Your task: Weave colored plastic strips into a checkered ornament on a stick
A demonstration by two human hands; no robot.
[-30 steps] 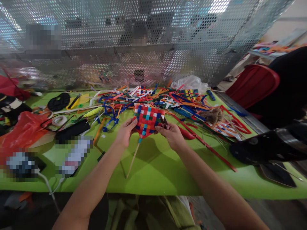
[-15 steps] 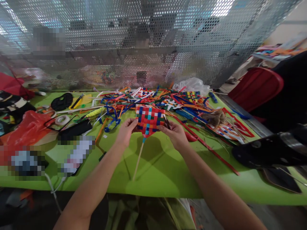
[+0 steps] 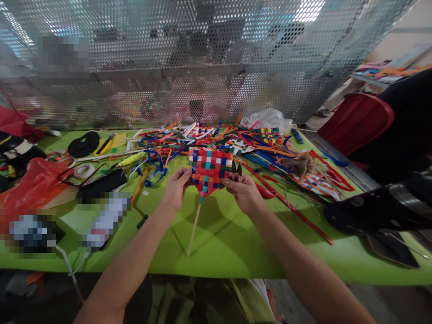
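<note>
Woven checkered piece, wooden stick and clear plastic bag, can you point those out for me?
Woven checkered piece (image 3: pixel 209 170): head view, middle of its checkered face.
Wooden stick (image 3: pixel 195 229): head view, midway along its bare shaft.
Clear plastic bag (image 3: pixel 268 119): head view, middle of its crumpled film.

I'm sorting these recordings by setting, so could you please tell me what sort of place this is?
Probably a craft workspace: there's a woven panel on a stick, and coloured strips lie heaped on the table.

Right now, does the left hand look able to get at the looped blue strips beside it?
Probably yes, but only after letting go: the left hand grips the edge of the woven piece. The looped blue strips lie close by on the table, and nothing visible stands between.
</note>
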